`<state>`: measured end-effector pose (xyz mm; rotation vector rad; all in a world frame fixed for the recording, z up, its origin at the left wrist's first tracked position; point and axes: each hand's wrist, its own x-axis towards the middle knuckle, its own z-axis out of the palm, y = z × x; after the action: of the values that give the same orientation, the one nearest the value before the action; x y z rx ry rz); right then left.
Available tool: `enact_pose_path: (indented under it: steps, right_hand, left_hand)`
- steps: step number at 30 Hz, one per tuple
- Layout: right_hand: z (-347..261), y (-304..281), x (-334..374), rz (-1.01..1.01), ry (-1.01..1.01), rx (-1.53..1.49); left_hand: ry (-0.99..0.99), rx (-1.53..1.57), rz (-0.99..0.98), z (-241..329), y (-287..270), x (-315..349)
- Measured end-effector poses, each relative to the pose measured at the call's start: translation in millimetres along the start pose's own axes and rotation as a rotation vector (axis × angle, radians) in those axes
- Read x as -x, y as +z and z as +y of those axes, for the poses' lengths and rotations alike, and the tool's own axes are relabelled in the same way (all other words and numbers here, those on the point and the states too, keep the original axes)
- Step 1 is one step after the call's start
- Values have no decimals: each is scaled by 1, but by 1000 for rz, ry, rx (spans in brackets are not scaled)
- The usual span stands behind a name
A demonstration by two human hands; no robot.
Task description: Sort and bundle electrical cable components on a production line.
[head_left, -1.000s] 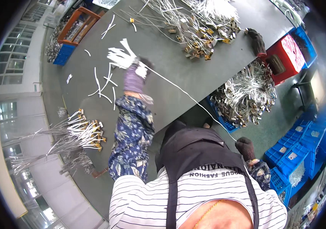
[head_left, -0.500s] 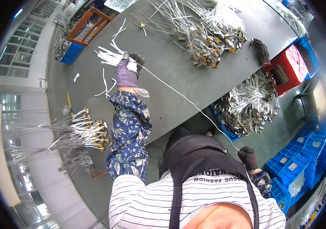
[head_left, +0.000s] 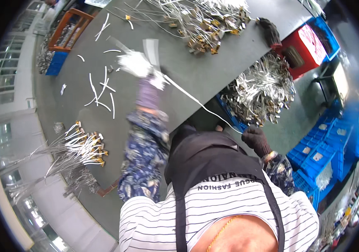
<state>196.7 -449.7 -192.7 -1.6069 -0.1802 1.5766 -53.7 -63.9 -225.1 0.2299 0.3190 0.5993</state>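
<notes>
The white cord [head_left: 196, 101] spans slightly slack between both hands, partly beyond the table [head_left: 213, 69] edge. Judged light, limp and possibly slippery; best gripped near its ends. Right hand [head_left: 254, 137]: gloved fingers curled round the cord. Left hand [head_left: 149, 86]: gripping a white strip bundle [head_left: 134, 64]; blur obscures finger placement.

Two hands [head_left: 255, 139], one stretched cord [head_left: 190, 96], one loose glove [head_left: 269, 32], one red box [head_left: 293, 41].
</notes>
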Motion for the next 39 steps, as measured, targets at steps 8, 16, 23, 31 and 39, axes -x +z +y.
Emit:
enact_pose_path:
  steps: [8, 16, 23, 31, 39]
  right_hand:
    - [-80, 131, -95, -3, -349, 49]
    - [-170, 167, -129, 366, -837, 949]
    - [-238, 138, -204, 68, -707, 583]
    - [-171, 116, -145, -52, -319, -257]
    - [-128, 107, -76, 92, -509, 650]
  left_hand:
    - [237, -945, 540, -82, 31, -7]
    - [13, -1954, 704, 27, -12, -1]
    - [149, -849, 886, 37, -9, -12]
    - [260, -256, 479, -27, 11, -13]
    - [-24, -494, 283, -102, 53, -89]
